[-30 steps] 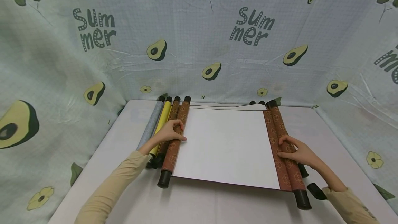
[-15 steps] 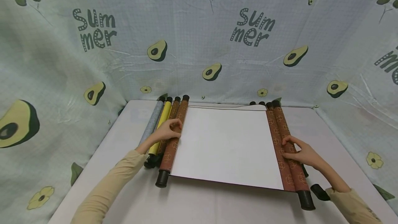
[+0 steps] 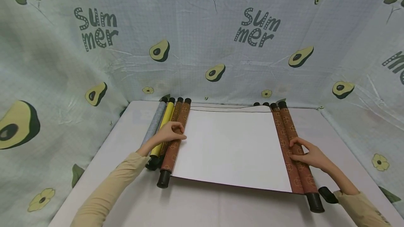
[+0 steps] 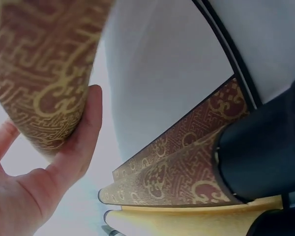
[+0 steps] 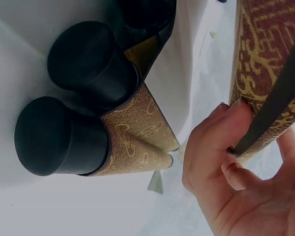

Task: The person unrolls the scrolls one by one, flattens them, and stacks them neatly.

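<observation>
A partly unrolled hanging scroll with a white sheet [image 3: 230,146] spans the middle of the head view, held above other scrolls. My left hand [image 3: 168,132] grips its brown patterned left roll [image 3: 172,153], thumb at the sheet's edge. On the other side, my right hand [image 3: 310,155] pinches the brown right roll [image 3: 305,176], beside a flat brown band [image 3: 285,150]. Black knobs cap both rolls. In the left wrist view, the thumb [image 4: 83,142] curves round the roll. The right wrist view shows curled fingers [image 5: 211,147] on its roll.
Under the held scroll lie a second brown roll [image 4: 182,177], a yellow roll [image 3: 165,116] and a grey-blue roll [image 3: 154,120]. Black knobs [image 5: 64,135] of lower rolls stick out at right. Avocado-print cloth [image 3: 189,27] surrounds the white table [image 3: 202,209].
My right hand and its roll have moved to the right, widening the exposed scroll. My left hand has shifted slightly left with its roll.
</observation>
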`<act>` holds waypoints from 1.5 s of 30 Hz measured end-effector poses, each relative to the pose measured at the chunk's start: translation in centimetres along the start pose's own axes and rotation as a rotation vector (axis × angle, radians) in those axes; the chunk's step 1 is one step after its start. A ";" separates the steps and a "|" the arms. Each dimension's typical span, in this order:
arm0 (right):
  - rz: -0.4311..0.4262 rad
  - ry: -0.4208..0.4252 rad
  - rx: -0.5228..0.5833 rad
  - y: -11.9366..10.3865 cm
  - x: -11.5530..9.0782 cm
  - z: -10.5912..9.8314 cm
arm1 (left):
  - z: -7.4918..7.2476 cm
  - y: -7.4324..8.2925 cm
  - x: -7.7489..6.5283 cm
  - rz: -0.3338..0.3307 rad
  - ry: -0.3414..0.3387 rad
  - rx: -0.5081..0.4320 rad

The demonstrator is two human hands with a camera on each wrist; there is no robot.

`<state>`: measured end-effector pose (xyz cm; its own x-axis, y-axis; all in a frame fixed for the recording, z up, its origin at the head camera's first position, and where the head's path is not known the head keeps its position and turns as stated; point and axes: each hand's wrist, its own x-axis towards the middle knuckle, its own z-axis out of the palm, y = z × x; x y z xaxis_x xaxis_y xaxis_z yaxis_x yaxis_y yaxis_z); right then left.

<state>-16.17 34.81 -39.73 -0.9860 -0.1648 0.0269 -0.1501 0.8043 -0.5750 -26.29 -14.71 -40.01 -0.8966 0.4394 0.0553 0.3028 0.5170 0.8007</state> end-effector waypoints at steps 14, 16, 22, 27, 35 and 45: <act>-0.002 -0.007 0.028 0.6 -0.3 -0.1 | -0.2 -0.8 -0.2 0.063 -0.033 0.009; -0.005 -0.005 0.032 0.6 -0.3 -0.1 | -0.3 -0.9 -0.3 0.058 -0.043 -0.004; -0.015 0.004 0.033 0.9 -0.3 -0.2 | -0.6 -0.9 -0.4 0.049 -0.066 0.010; -0.009 0.007 0.033 1.0 -0.4 -0.2 | -0.9 -0.6 -0.6 0.021 -0.069 0.015; -0.019 0.029 0.011 1.5 -0.6 -0.3 | -1.0 -1.0 -0.6 0.048 -0.056 0.040; -0.011 0.008 0.003 1.6 -1.0 0.1 | -1.5 -1.7 -0.5 0.099 -0.035 0.003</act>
<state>-15.45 36.22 -40.77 -0.9849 -0.1685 0.0398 -0.1604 0.8010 -0.5768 -26.80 -16.93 -40.50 -0.8505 0.5138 0.1128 0.3899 0.4718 0.7908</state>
